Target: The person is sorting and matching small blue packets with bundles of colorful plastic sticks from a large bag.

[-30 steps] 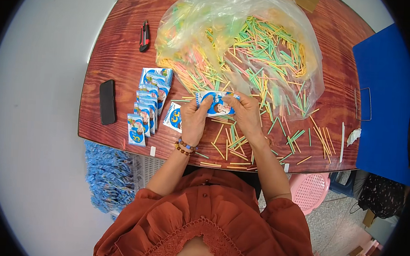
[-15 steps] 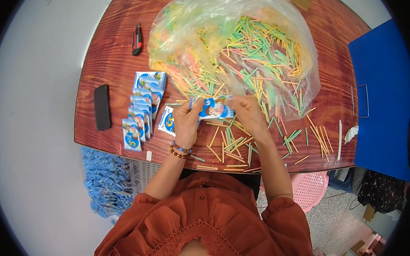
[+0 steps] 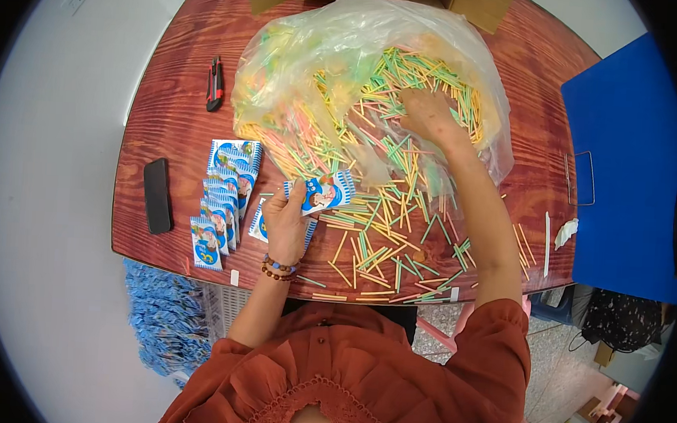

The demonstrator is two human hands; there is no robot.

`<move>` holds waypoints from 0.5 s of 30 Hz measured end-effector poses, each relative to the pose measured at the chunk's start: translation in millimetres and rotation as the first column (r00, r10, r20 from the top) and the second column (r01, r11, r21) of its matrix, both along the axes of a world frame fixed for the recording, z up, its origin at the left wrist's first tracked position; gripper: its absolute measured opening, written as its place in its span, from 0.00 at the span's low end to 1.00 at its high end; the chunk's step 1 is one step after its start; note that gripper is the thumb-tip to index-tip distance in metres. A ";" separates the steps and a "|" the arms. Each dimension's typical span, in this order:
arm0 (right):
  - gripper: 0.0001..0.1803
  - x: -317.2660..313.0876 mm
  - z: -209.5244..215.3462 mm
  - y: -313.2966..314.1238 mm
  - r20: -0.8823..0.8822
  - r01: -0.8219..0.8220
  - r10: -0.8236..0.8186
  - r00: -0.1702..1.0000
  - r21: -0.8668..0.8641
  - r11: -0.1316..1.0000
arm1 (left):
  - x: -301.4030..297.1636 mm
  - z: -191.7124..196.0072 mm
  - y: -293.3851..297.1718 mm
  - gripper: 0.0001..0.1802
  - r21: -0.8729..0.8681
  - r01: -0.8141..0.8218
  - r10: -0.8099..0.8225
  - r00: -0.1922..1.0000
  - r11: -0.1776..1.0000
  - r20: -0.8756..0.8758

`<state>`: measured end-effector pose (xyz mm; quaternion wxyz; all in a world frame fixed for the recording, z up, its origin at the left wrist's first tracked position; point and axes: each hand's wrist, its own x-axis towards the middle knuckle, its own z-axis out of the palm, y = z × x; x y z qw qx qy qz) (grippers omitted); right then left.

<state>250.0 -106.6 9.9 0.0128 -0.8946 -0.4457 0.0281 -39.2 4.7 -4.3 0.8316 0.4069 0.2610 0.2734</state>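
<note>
My left hand [image 3: 284, 220] is closed on the lower left end of a blue-and-white packet [image 3: 328, 193], which it holds tilted above the table. Another packet [image 3: 257, 226] lies flat below that hand, partly hidden by it. My right hand [image 3: 433, 118] reaches over the mouth of a big clear plastic bag [image 3: 348, 28], down among thin pastel sticks [image 3: 407, 69] in yellow, green and pink. Its fingertips are hidden, so whether they grip any sticks does not show. Loose sticks [image 3: 375, 252] are scattered between the bag and the table's near edge.
Several similar packets [image 3: 219, 217] overlap in a row at the left. Beyond them are a black phone [image 3: 157, 194] and a red-and-black box cutter [image 3: 215, 84]. A cardboard box [image 3: 491, 9] stands behind the bag. At the right is a blue board [image 3: 624, 165], near crumpled tissue [image 3: 565, 232].
My right hand has let go of the packet and moved away to the sticks in the bag. My left hand keeps the packet. The view has shifted, bringing more of the cardboard box into sight.
</note>
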 end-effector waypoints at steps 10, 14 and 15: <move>0.16 15.7 -36.5 -22.1 0.283 -0.162 0.099 0.954 0.210 0.964 | -2.5 -5.2 1.6 0.10 0.048 0.021 -0.020 1.000 0.999 -0.017; 0.21 18.7 -18.7 -26.7 -0.426 0.226 0.000 0.904 0.480 0.847 | -4.4 2.5 1.7 0.10 0.019 0.020 -0.020 1.000 1.000 -0.002; 0.21 18.8 -19.1 -28.0 -0.425 0.227 -0.002 0.905 0.480 0.848 | -4.3 1.5 1.7 0.10 0.018 0.021 -0.021 1.000 1.000 0.000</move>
